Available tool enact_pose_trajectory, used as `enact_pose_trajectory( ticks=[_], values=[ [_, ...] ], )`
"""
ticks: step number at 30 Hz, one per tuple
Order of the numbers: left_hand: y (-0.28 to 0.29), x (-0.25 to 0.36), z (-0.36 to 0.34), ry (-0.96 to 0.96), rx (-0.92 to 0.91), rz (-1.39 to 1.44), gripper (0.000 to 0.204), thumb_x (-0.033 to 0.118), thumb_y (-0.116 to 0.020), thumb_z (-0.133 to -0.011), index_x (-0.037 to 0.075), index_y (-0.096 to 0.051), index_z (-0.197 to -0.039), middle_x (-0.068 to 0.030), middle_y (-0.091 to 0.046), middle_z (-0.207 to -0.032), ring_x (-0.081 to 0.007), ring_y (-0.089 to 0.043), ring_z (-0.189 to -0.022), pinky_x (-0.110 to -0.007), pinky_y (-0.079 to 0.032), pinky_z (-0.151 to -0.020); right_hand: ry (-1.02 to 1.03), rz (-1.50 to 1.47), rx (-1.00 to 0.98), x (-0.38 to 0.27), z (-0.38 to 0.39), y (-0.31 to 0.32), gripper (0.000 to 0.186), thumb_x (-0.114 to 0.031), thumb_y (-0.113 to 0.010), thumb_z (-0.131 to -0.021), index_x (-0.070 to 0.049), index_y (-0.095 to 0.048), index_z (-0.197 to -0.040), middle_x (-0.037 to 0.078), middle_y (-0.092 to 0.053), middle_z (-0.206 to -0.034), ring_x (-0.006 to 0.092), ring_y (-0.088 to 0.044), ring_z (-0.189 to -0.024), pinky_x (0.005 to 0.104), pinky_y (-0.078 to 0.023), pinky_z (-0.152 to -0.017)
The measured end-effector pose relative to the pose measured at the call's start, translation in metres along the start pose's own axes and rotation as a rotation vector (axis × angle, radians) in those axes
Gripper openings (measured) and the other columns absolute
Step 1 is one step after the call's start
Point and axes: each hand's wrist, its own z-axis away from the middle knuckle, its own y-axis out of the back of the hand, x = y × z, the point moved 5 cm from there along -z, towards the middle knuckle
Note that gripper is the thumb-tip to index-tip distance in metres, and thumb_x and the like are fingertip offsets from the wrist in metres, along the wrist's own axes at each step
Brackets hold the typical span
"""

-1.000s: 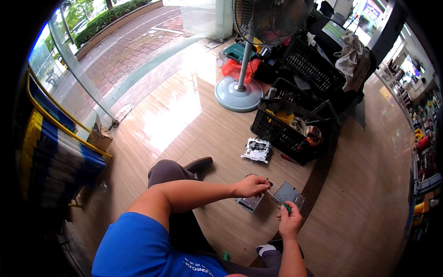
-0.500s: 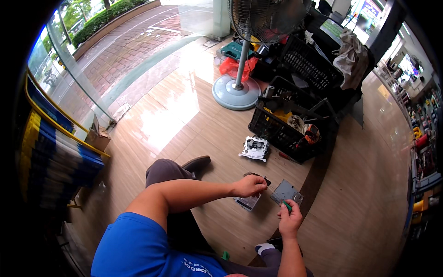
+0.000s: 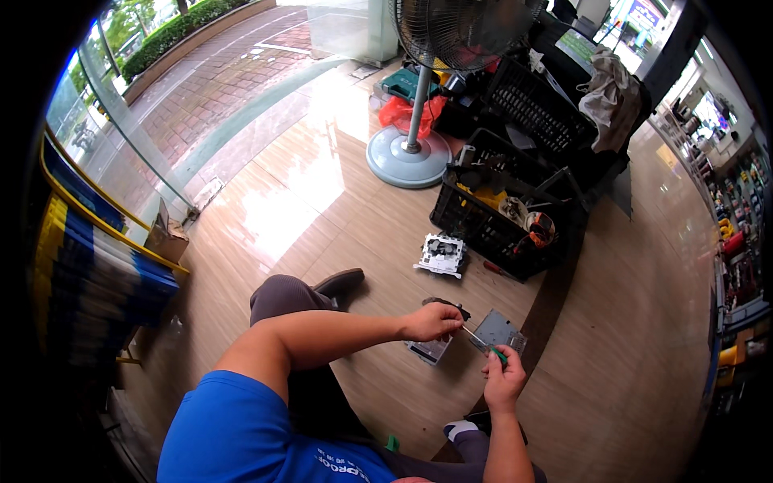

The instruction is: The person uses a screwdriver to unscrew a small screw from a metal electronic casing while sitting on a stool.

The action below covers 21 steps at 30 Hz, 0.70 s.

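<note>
My right hand (image 3: 505,384) grips a screwdriver (image 3: 500,357) by its green handle, the thin shaft pointing up and left. At the shaft's tip, the fingers of my left hand (image 3: 431,322) are closed in a pinch; anything between them is too small to make out. Under and beside that hand sits a grey box-shaped device (image 3: 429,351), partly covered by the hand. A flat grey metal panel (image 3: 501,328) lies on the floor just beyond the screwdriver. Farther off rests a white plastic frame (image 3: 441,254) with dark parts in its middle.
Black crates (image 3: 491,229) holding tools and odds and ends stand beyond the white frame. A red-handled tool (image 3: 493,268) lies at their foot. Behind is a standing fan with a round base (image 3: 408,158). A rack with yellow edging (image 3: 121,233) stands at left.
The screwdriver has tilted, and its shaft now shows reaching to my left fingertips. Both hands have hardly shifted, and the floor items stay put.
</note>
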Motion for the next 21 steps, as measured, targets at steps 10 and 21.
enact_pose_trajectory(
  ticks=[10, 21],
  values=[
    [-0.0008, -0.0011, 0.0016, -0.007, -0.018, -0.097, 0.02, 0.023, -0.053, -0.098, 0.004, -0.059, -0.097, -0.0022, -0.062, -0.08, -0.0097, -0.06, -0.073, -0.026, -0.051, -0.066, 0.007, 0.015, 0.023, 0.0015, -0.0009, 0.0036, 0.015, -0.008, -0.059, -0.092, -0.001, -0.058, -0.106, 0.003, -0.065, -0.085, 0.0057, -0.055, -0.061, 0.0201, -0.045, -0.054],
    [-0.0008, -0.0022, -0.0008, 0.037, -0.03, -0.014, 0.023, 0.025, -0.047, -0.101, 0.005, -0.058, -0.098, -0.0017, -0.061, -0.081, -0.0099, -0.06, -0.074, -0.026, -0.051, -0.066, -0.042, 0.006, -0.001, 0.0077, 0.0004, 0.0017, 0.017, -0.008, -0.06, -0.091, -0.003, -0.06, -0.107, 0.004, -0.066, -0.087, 0.0052, -0.055, -0.061, 0.0201, -0.046, -0.054]
  ],
)
